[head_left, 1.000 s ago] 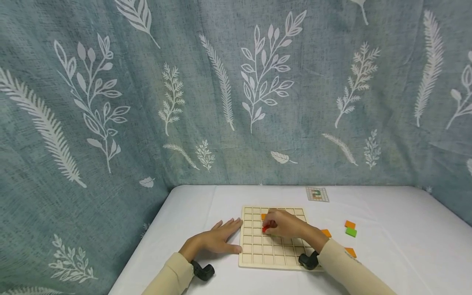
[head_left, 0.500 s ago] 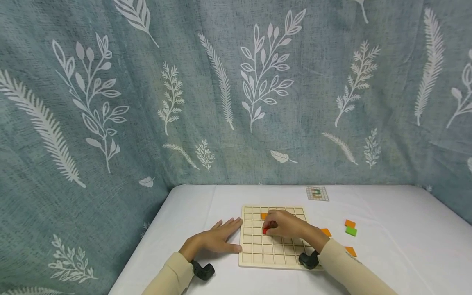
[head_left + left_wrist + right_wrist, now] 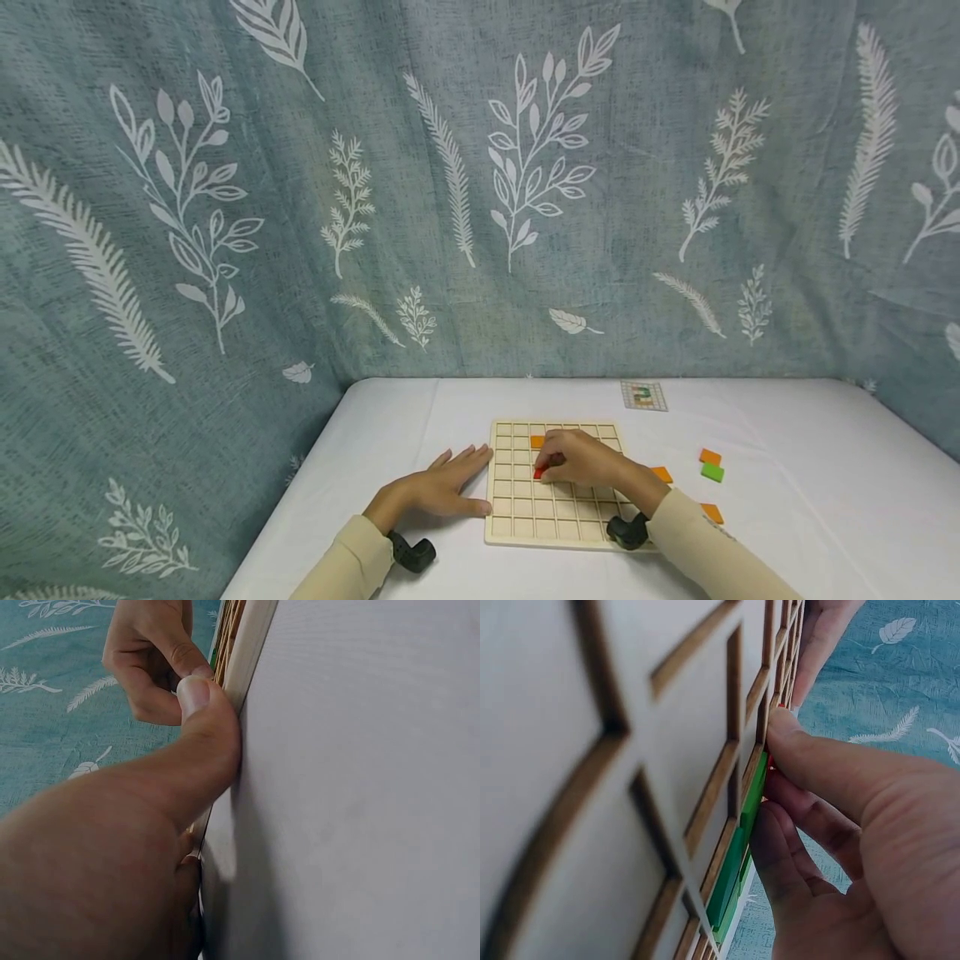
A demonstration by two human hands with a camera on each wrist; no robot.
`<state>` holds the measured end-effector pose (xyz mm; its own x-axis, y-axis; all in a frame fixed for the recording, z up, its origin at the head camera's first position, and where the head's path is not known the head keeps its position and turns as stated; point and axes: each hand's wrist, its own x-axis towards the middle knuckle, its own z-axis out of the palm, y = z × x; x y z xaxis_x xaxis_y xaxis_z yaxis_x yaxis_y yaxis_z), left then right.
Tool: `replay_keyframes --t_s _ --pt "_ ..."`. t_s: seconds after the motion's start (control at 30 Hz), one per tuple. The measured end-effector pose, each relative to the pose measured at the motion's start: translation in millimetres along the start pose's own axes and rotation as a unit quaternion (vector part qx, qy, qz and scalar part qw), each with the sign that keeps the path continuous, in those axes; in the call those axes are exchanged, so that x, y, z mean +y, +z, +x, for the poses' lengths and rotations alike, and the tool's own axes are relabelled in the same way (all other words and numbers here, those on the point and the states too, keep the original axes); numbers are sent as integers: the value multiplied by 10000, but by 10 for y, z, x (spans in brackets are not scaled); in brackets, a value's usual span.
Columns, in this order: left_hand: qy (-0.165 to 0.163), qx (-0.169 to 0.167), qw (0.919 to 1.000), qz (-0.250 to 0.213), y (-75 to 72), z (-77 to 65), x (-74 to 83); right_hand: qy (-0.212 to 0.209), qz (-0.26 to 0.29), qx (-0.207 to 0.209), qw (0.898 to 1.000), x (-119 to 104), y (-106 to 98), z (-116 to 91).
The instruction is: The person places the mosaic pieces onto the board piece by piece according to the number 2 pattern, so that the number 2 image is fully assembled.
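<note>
A pale wooden grid board (image 3: 522, 528) lies on the white table. My right hand (image 3: 581, 458) reaches over its middle and pinches a small red tile (image 3: 538, 472) between thumb and fingers, right at a cell of the grid. Just beyond, an orange tile (image 3: 537, 442) sits in a cell. In the right wrist view, a light green tile (image 3: 754, 796) and a dark green tile (image 3: 726, 877) lie in cells beside my fingers; the head view hides them behind the hand. My left hand (image 3: 442, 486) lies with fingers spread, its fingertips and thumb at the board's left edge.
Right of the board lie loose tiles: an orange one (image 3: 710, 457) beside a green one (image 3: 712, 472), another orange tile (image 3: 712, 512) by the right sleeve, and an orange tile (image 3: 661, 475) near the board's edge. A small printed grid card (image 3: 643, 396) lies at the back.
The red tile and the fingers pinching it have shifted very slightly over the same cell area. The left hand stays in place at the board's edge.
</note>
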<state>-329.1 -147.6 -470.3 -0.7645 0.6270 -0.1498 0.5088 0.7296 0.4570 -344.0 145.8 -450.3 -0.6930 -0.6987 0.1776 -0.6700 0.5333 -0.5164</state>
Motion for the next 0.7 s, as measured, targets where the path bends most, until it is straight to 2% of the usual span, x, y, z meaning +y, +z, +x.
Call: replay_keyframes --t_s 0.5,0.7 --pt "45 10 10000 15 19 35 -11 50 73 82 9999 31 -16 -47" --pt "11 26 9999 97 9 23 -19 221 546 328 9977 21 -82 -84"
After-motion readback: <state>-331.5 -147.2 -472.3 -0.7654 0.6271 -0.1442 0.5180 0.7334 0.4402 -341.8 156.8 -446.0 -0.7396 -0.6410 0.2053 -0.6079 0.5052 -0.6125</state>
